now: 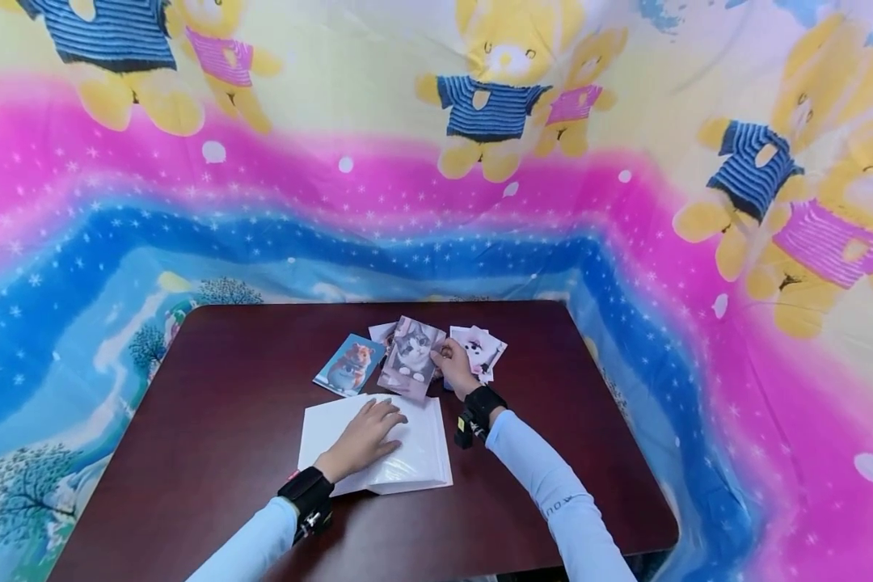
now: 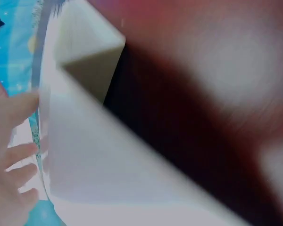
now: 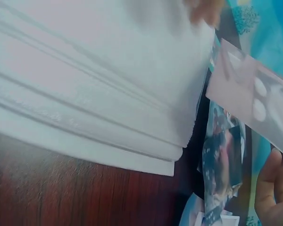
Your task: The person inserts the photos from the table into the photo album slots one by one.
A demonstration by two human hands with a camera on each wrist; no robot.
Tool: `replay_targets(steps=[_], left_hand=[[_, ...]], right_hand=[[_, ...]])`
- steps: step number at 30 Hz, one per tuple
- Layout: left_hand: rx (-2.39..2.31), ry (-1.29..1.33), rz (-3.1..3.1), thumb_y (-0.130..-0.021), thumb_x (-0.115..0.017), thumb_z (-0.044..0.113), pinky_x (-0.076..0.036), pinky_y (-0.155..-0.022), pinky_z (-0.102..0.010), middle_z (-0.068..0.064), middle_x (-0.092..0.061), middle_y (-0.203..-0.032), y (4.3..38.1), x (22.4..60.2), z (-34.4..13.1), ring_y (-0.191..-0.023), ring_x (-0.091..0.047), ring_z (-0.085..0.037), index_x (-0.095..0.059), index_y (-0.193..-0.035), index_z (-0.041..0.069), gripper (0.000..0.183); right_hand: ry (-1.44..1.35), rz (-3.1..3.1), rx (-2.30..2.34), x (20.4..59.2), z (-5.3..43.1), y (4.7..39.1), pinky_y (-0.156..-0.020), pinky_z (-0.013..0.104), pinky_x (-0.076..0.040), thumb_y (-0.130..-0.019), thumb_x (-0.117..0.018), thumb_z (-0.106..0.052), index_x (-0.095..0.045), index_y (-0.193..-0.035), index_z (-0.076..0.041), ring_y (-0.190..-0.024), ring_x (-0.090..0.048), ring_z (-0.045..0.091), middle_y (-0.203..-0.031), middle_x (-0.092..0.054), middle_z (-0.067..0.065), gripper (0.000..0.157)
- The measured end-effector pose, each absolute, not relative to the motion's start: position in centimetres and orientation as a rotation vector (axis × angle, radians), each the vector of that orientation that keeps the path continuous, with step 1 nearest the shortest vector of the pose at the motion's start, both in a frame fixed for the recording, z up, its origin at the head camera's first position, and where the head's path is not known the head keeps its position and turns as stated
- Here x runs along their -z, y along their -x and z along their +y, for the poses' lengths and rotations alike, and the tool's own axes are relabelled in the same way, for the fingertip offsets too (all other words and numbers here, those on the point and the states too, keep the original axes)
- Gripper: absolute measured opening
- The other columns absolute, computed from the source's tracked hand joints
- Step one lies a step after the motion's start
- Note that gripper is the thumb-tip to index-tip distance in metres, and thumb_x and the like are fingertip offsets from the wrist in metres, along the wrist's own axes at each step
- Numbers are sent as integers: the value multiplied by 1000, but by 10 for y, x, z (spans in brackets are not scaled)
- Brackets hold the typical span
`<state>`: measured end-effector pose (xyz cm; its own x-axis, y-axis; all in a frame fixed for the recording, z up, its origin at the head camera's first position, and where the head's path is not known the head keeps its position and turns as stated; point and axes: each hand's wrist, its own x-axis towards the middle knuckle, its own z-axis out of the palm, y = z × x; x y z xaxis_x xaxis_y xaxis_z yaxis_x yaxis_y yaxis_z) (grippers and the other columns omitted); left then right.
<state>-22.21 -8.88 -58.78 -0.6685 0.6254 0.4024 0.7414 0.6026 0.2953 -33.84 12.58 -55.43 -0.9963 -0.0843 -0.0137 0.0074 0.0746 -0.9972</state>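
Observation:
A white photo album (image 1: 425, 457) with glossy clear-sleeved pages lies open near the middle of the table. Across its page rests my left hand (image 1: 364, 436), fingers spread. My right hand (image 1: 457, 368) pinches the right edge of a cat picture card (image 1: 411, 347), held just beyond the album's far edge. In the right wrist view the card (image 3: 243, 87) is tilted, and the thumb and fingers (image 3: 269, 181) are at its edge. The left wrist view has a lifted, bent page (image 2: 94, 160) beside the hand. Part of the album is hidden under my left hand.
Left of the cat card lies a blue card with a hamster-like animal (image 1: 351, 365). More picture cards (image 1: 480, 349), one with a white fluffy animal, overlap on the right. The dark red-brown table (image 1: 225, 388) is bordered by a patterned cloth backdrop (image 1: 378, 202).

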Motion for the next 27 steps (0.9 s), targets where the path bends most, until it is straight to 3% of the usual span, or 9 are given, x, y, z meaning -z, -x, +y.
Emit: replay_targets(steps=[5,9,13,17,20,23,27], left_hand=[[540,1183,-2760,-83,-80,26,-31,-105,-65,-39,-46,-137,229,582,-90,-130,-40,-55,-61,-126,0,54],[467,1198,-2745,-83,-80,30,-35,-103,-63,-35,-51,-133,229,583,-90,-127,-45,-52,-63,-124,2,53],[430,1184,-2708,-83,-78,34,-35,-104,-61,-31,-52,-134,228,586,-90,-127,-46,-48,-65,-123,6,51],[435,1171,-2682,-84,-78,35,-35,-104,-61,-30,-51,-135,230,588,-92,-128,-46,-46,-66,-122,8,49],[444,1170,-2653,-83,-79,35,-36,-103,-60,-30,-51,-135,233,591,-93,-127,-46,-45,-67,-120,7,47],[451,1167,-2627,-83,-79,34,-37,-103,-59,-30,-51,-134,236,595,-94,-125,-47,-44,-67,-118,7,46],[468,1148,-2608,-83,-79,34,-35,-106,-56,-28,-52,-134,236,599,-95,-125,-48,-43,-68,-116,8,43]], right_hand=[[-44,2208,2134,557,115,339,-73,52,-46,-100,-51,2,-48,-103,6,-66,-50,21,-85,-55,15,5],[-76,2202,2119,567,106,343,-82,54,-49,-101,-51,1,-49,-110,5,-72,-55,19,-89,-57,11,10],[-49,2197,2116,570,100,346,-86,52,-51,-101,-51,1,-48,-118,8,-86,-61,29,-99,-61,23,19],[-47,2198,2125,571,95,353,-85,49,-53,-101,-50,0,-46,-126,9,-97,-61,38,-110,-60,30,26],[-24,2221,2125,579,94,362,-79,45,-56,-99,-54,1,-49,-124,5,-93,-63,35,-106,-62,26,26],[46,2196,2146,609,99,383,-68,39,-58,-96,-62,-3,-54,-119,-1,-83,-64,31,-98,-63,21,24],[36,2127,2197,659,108,415,-64,36,-58,-95,-64,-5,-52,-118,-2,-82,-64,29,-99,-62,20,26]])
